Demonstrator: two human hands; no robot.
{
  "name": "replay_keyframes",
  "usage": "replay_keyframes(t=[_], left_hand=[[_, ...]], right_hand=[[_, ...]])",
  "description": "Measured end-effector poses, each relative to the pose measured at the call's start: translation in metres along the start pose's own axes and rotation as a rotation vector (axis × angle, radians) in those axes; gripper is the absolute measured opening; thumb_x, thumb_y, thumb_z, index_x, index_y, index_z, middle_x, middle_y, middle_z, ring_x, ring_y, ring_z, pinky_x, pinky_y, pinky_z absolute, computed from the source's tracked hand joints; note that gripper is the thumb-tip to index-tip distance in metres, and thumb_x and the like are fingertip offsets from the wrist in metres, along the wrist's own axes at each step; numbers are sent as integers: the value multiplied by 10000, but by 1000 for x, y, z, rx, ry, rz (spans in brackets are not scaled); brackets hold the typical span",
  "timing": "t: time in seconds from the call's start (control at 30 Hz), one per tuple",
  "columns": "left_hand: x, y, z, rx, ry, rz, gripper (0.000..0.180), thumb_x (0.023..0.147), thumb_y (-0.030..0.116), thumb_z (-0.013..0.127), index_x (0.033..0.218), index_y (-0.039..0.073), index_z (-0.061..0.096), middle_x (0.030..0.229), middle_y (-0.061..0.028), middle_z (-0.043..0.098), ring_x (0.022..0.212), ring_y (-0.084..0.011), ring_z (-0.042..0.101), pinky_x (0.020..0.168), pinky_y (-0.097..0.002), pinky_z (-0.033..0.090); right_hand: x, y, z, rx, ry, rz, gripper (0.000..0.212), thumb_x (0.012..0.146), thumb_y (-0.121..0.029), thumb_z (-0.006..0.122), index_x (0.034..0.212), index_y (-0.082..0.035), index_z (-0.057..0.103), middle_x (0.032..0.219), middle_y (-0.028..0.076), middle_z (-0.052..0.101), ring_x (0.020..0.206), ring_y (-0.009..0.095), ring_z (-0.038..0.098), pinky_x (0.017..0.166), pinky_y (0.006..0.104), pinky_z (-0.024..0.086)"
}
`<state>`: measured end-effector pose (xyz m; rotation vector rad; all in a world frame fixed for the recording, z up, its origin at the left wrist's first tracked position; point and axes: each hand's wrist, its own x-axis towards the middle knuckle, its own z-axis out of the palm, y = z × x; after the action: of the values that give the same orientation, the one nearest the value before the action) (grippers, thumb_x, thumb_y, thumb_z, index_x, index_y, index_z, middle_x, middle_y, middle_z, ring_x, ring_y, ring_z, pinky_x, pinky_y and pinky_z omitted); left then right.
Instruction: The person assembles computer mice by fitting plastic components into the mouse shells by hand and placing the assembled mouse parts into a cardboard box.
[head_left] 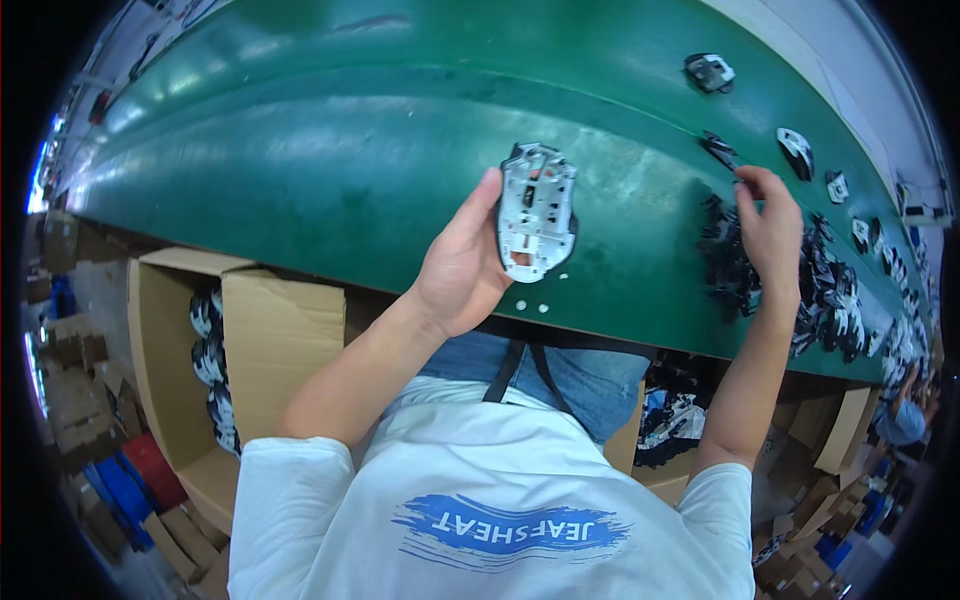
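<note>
My left hand (460,262) is closed around a computer mouse shell (538,212), with its grey inner side and screw posts facing up. The thumb lies along the shell's left edge, and the fingers are hidden beneath it. To the right, my right hand (770,225) has thumb and forefinger pinched at the lower end of a narrow black plastic part (720,150). A heap of black plastic parts (725,260) lies under and beside that hand. Several small white round pieces (521,305) rest near the bench edge, below the mouse shell.
A long green workbench (330,170) curves across the view. More mice or shells, such as a white-and-black one (795,153) and another (710,73), lie at the right. An open cardboard box (285,330) holding mice stands at the bench's left front. Another person (903,420) is at far right.
</note>
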<state>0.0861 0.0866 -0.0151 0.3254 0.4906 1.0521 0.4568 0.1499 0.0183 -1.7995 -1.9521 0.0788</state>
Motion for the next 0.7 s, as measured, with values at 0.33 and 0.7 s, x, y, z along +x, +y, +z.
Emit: replay_keyframes(t=[0.33,0.7], left_hand=[[-19,3,12,67,2,-26,621,1198,490,302,1577,37,495,1485,-145,646,1340,-268,653,1161,-461,517],[-21,-7,5,-42,-3,-39,621,1201,471,287,1549,13,520,1462,-190,653,1345,-290,647,1169,-476,509]], right_hand=[[-68,-149,34,1082,-253,-62,334,920,-27,847,1241,-10,756,1140,81,719,1015,155,702,906,298,570],[-80,-150,57,891,-55,-339,333,798,-19,929,1104,-35,798,1046,114,805,934,212,757,804,310,598]])
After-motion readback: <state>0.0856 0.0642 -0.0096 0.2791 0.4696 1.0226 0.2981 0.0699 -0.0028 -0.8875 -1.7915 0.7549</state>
